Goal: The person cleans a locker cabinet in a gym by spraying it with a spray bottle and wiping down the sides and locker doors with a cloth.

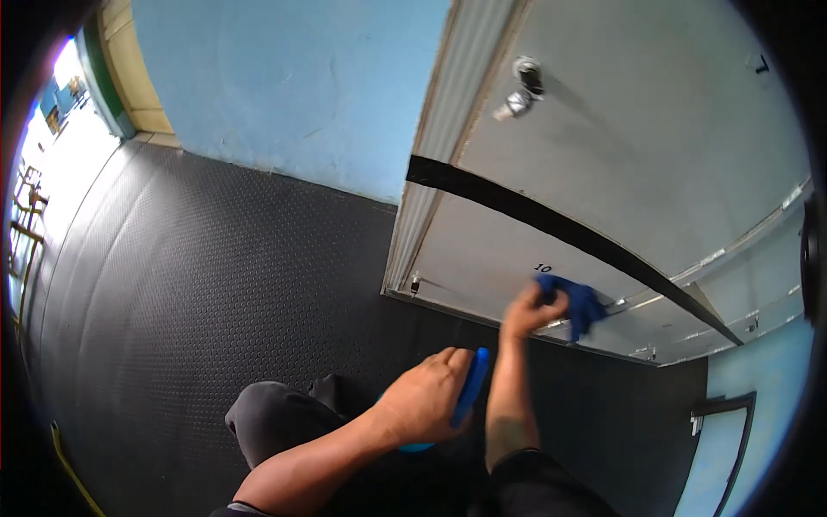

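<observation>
My left hand [426, 392] is closed around what looks like a blue spray bottle [471, 388]. Its long blue top sticks out past my fingers, and a lighter blue part shows below the palm; the rest is hidden by the hand. My right hand [534, 312], slightly blurred, grips a dark blue cloth [582, 307] bunched at the fingertips. The cloth is in front of the lower grey locker door [482, 246], just below the black number 10 [542, 268]. Whether it touches the door I cannot tell.
Above a black strip [534, 207] is a larger grey door [655, 112] with a metal lock [525, 82]. Black textured flooring [198, 284] spreads left to a blue wall [284, 86]. My bent knee [276, 418] is below. A framed panel [719, 448] stands at the right.
</observation>
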`<action>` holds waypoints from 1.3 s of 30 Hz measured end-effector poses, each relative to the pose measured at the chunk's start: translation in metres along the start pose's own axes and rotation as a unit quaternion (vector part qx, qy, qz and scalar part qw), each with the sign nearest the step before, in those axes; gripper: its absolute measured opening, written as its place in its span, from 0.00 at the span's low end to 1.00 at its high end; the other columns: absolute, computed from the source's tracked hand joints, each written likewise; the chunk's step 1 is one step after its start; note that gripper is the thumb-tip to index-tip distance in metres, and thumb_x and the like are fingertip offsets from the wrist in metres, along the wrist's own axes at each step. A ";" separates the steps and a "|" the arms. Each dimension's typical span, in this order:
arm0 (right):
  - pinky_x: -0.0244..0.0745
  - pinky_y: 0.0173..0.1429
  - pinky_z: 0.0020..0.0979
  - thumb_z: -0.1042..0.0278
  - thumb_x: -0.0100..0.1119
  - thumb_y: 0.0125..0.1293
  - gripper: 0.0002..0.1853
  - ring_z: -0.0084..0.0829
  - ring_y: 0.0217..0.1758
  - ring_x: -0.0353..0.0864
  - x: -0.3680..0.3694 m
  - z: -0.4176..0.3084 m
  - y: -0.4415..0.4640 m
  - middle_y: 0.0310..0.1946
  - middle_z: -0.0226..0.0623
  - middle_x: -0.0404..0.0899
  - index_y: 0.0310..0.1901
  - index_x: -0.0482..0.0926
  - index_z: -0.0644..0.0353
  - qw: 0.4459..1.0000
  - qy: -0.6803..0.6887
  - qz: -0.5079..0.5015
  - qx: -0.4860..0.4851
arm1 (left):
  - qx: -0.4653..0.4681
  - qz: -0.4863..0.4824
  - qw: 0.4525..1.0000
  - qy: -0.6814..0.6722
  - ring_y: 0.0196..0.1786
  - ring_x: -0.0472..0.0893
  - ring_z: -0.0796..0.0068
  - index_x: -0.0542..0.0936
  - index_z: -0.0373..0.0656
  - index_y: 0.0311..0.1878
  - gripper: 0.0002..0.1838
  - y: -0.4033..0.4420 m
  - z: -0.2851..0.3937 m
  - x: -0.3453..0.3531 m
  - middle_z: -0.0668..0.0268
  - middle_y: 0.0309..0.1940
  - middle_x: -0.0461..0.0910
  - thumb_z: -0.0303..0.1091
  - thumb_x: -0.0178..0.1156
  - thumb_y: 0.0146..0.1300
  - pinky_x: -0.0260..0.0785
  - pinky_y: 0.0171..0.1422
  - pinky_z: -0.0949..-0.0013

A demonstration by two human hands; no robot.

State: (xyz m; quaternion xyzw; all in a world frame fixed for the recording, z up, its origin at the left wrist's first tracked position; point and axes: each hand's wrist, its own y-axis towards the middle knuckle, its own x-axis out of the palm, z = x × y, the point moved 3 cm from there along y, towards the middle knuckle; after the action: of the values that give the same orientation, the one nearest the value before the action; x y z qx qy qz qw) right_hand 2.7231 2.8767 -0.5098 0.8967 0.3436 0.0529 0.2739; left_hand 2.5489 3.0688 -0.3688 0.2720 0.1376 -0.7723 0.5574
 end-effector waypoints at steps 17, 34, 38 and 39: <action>0.73 0.51 0.44 0.62 0.60 0.58 0.34 0.40 0.47 0.73 -0.055 0.087 0.044 0.47 0.51 0.65 0.58 0.52 0.68 0.999 -0.007 0.035 0.033 | -0.036 0.009 0.998 0.059 0.45 0.79 0.45 0.67 0.27 0.55 0.28 0.004 -0.007 -0.013 0.44 0.42 0.74 0.32 0.60 0.53 0.74 0.51 0.53; 0.65 0.56 0.37 0.74 0.60 0.52 0.27 0.30 0.48 0.64 0.047 0.029 -0.111 0.44 0.37 0.61 0.51 0.58 0.60 0.995 0.033 -0.095 0.028 | -0.099 -0.027 0.992 0.072 0.42 0.78 0.44 0.66 0.29 0.54 0.28 0.011 -0.029 0.002 0.46 0.39 0.74 0.32 0.60 0.51 0.74 0.48 0.51; 0.76 0.50 0.37 0.79 0.59 0.46 0.35 0.37 0.48 0.73 -0.032 0.117 -0.004 0.50 0.46 0.67 0.58 0.54 0.62 0.930 0.131 0.129 0.317 | -0.112 -0.057 0.989 0.073 0.48 0.78 0.46 0.65 0.29 0.56 0.30 0.017 -0.029 0.006 0.45 0.43 0.74 0.33 0.63 0.51 0.73 0.53 0.53; 0.77 0.49 0.37 0.77 0.58 0.48 0.30 0.38 0.46 0.76 -0.047 0.150 0.014 0.47 0.45 0.71 0.55 0.60 0.65 0.915 0.185 0.116 0.338 | -0.108 -0.071 0.989 0.068 0.50 0.77 0.46 0.65 0.29 0.56 0.32 0.018 -0.030 0.010 0.45 0.45 0.74 0.34 0.64 0.50 0.73 0.55 0.54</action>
State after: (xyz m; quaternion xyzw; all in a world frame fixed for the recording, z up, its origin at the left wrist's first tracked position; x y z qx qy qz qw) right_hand 2.7380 2.7694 -0.6252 0.9437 0.2787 0.1296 -0.1224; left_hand 2.5709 3.0702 -0.3972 0.2518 0.2765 -0.7703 0.5165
